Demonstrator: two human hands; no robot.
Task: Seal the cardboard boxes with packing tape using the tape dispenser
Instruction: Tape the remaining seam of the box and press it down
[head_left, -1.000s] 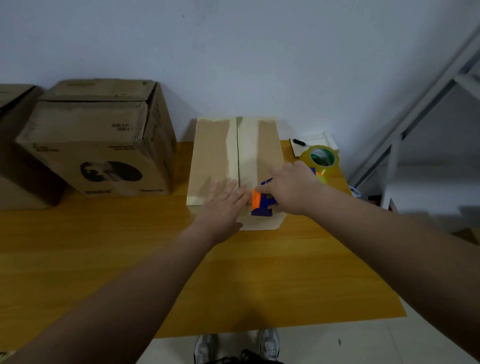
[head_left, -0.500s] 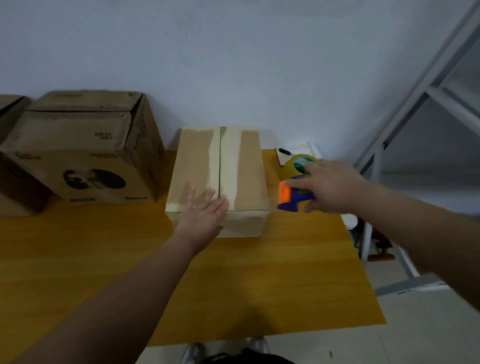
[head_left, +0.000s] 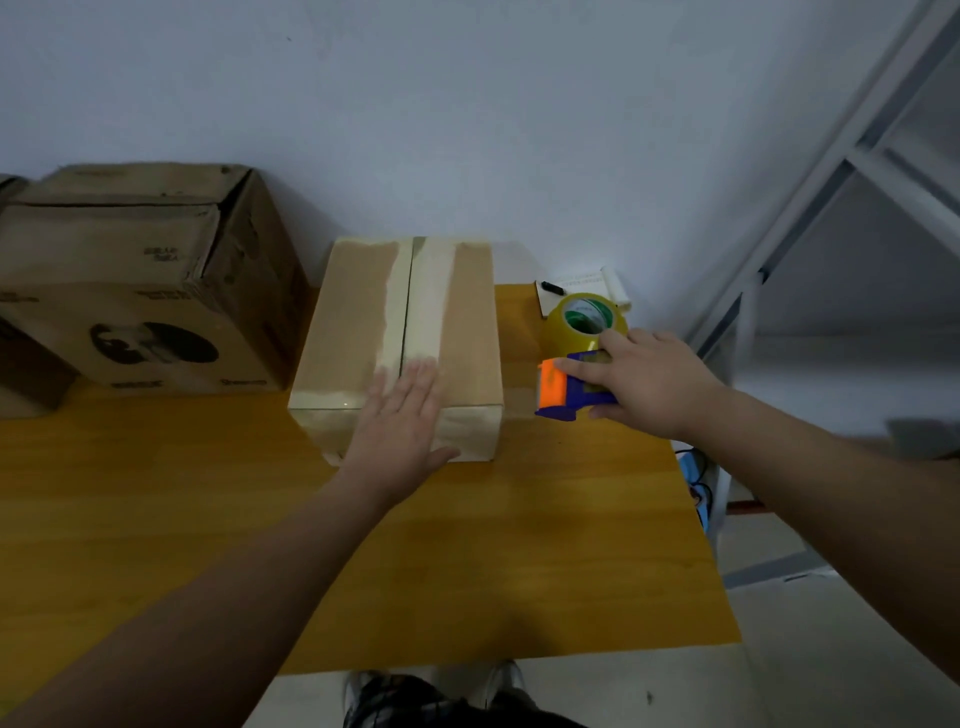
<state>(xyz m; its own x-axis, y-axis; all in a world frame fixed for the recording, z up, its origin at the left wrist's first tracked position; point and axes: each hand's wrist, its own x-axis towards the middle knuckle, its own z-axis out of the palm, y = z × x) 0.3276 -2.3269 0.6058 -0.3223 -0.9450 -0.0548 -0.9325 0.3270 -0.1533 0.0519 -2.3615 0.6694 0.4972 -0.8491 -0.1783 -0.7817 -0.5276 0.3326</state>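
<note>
A yellow wooden table (head_left: 156, 519) stands against a pale wall. The larger box (head_left: 130, 291) at the left has dark print, and the spare tape roll (head_left: 587, 319) has a green label; both are too small to read. The left hand (head_left: 402, 421) lies flat, fingers straight, on the near end of the taped cardboard box (head_left: 353, 322). The right hand (head_left: 649, 384) grips the orange and blue tape dispenser (head_left: 558, 389) just right of this box. One second ago the dispenser was at the box's near edge.

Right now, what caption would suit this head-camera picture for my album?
Left hand flat on the small cardboard box, right hand holding the tape dispenser beside it.
</note>
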